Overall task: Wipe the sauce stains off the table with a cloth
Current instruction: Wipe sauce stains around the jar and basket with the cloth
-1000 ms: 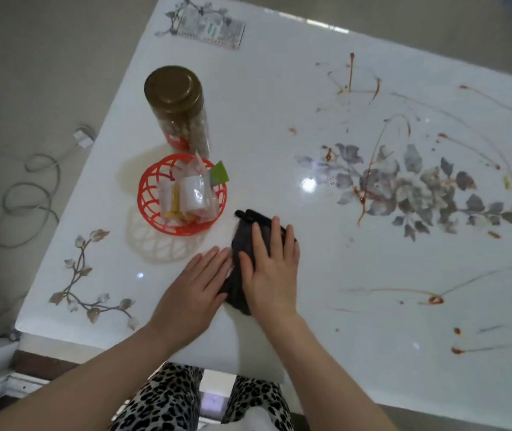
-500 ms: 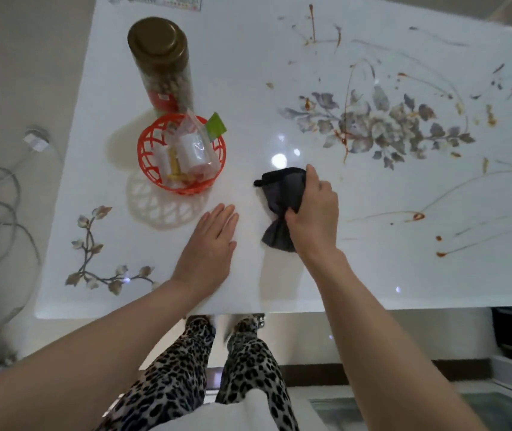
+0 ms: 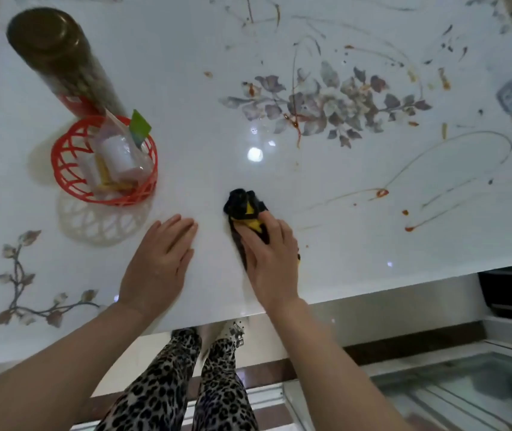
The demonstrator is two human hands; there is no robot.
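- Dark, bunched cloth (image 3: 243,206) with a yellow patch lies on the white worktop (image 3: 186,57) near its front edge, pinned under the right hand (image 3: 268,256).
- The right hand's fingers are curled down over the cloth, gripping and pressing it to the surface.
- The left hand (image 3: 158,262) rests flat on the worktop just beside the cloth, fingers together and straight, holding nothing.
- Reddish-brown sauce stains (image 3: 380,192) streak the surface to the right of the cloth, apart from it.
- A red basket (image 3: 71,178) of packets sits to the left, a gold-lidded jar (image 3: 61,57) just behind it.
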